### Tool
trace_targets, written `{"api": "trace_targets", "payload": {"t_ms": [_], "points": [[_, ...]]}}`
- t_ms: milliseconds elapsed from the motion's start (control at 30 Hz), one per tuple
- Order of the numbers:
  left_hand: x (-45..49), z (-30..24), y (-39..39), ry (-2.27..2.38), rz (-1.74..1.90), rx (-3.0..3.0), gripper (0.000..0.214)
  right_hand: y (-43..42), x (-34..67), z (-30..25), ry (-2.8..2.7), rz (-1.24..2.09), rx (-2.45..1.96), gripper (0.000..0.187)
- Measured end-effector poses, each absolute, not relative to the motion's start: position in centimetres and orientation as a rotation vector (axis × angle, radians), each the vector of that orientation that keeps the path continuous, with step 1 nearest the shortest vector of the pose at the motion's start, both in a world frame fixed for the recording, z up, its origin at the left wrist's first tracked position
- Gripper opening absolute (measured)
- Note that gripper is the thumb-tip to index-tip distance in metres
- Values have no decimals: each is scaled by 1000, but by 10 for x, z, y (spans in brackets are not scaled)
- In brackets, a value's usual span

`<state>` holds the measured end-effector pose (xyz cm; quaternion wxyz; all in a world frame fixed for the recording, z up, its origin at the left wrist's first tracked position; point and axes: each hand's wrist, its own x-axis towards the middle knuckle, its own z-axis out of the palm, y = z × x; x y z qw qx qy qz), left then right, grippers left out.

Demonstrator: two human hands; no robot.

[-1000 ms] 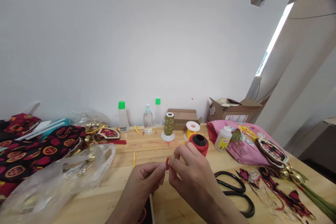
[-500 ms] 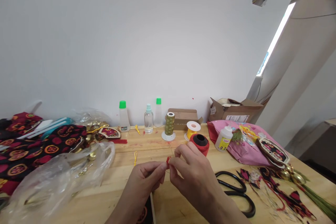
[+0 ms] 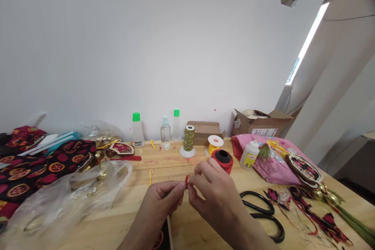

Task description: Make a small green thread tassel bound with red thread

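Between my two hands is a small piece of red cord [image 3: 186, 181], looped or bunched; its exact form is too small to make out. My left hand [image 3: 164, 199] pinches it between thumb and forefinger from the left. From the right, the thumb and fingers of my right hand [image 3: 209, 191] are closed on its other side. A thin thread seems to hang just below the fingertips. Under my left wrist, a dark patterned piece with a pale edge [image 3: 169, 234] shows in part. Black-handled scissors [image 3: 263, 215] lie right of my right forearm.
Behind my hands stand a red thread cone [image 3: 230, 164], a yellow spool [image 3: 215, 146], an olive thread spool [image 3: 189, 140] and several bottles. A glue bottle [image 3: 250, 154] and pink bag [image 3: 274, 164] are at right. Left lie a plastic bag [image 3: 58, 207] and patterned fabric [image 3: 38, 164].
Both hands keep nearly the same pinching pose around the red cord. The plastic bag on the left has shifted slightly, its edge spreading a little to the right.
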<state>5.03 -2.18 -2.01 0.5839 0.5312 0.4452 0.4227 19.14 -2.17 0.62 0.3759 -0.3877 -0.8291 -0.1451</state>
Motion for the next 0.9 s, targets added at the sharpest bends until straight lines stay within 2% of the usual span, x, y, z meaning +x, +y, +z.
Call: {"api": "trace_targets", "payload": {"t_ms": [500, 767, 900], "points": [[50, -17, -22, 1038, 993, 1254, 38, -21, 192, 7, -2145, -433, -1004, 19], [49, -20, -22, 1059, 1050, 1270, 39, -24, 196, 9, -2128, -192, -997, 10], [49, -19, -21, 1084, 1062, 1297, 38, -24, 195, 9, -2152, -266, -978, 12]]}}
